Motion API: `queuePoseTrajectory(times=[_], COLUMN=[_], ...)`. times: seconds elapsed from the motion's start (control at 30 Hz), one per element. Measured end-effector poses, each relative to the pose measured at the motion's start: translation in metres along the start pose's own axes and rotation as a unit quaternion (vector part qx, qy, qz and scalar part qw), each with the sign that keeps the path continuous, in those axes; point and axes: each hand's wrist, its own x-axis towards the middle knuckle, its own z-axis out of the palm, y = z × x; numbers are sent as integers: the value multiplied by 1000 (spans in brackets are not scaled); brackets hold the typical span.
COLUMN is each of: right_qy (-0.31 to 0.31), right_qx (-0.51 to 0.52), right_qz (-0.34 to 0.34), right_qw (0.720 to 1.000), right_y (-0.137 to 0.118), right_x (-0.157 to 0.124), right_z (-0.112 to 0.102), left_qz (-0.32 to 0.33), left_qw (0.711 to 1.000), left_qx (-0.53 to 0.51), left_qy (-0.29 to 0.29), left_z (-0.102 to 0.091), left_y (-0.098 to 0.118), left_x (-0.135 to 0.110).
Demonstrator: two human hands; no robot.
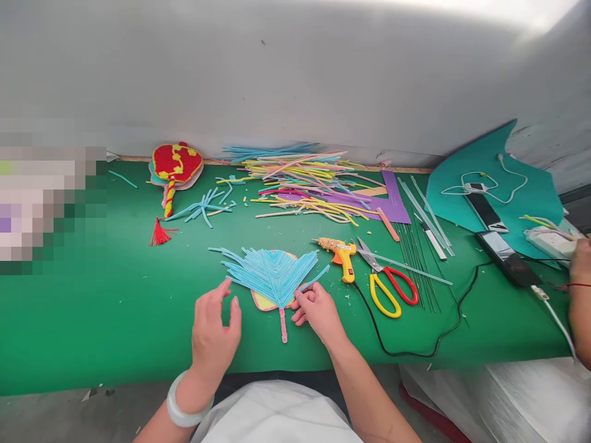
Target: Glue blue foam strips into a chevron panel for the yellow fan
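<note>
Blue-stripped fan point(274, 277) lies flat on the green table point(115, 332), in the middle and close to the person whose hands I follow from my distant place. I see that its blue strips are set in a V pattern, with many ends passing beyond the edge, and that some yellow base shows at the lower left. Its pink handle point(284, 326) points toward the person. At the right side of the fan, the right hand point(317, 312) has its grip closed upon one blue strip point(316, 278), pinched between thumb and finger. The left hand point(212, 326) has an open grip, empty, with the fingers near the left strip ends; whether it touches them, I cannot tell. To the right of the fan I find a yellow glue gun point(344, 255) and, just beside it, scissors point(386, 286) with one red and one yellow handle. Behind the fan lies a heap of coloured strips point(305, 175). Farther left rests a red fan point(172, 163) with a red tassel point(161, 232).
</note>
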Motion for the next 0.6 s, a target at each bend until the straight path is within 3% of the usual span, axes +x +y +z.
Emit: queuePoseTrajectory(times=[0.03,0.1,0.2,0.33,0.6], right_qy=[1,3,7,6,-1], right_qx=[-1,-2,-4,-3,-1], right_qz=[-1,-5,-10,-13,-13], right_qw=[1000,1000,1000,1000,1000], right_y=[0,1,3,3,0], right_x=[0,1,1,1,1], right_z=[0,0,1,1,1], left_qz=[76,214,306,307,277], left_qw=[997,975,938,929,936], left_qx=[-3,-8,22,71,108], left_qy=[3,-61,-164,-196,-187], left_z=[1,4,15,25,25], left_y=[5,14,20,14,12], left_x=[-3,-9,-15,-19,-34])
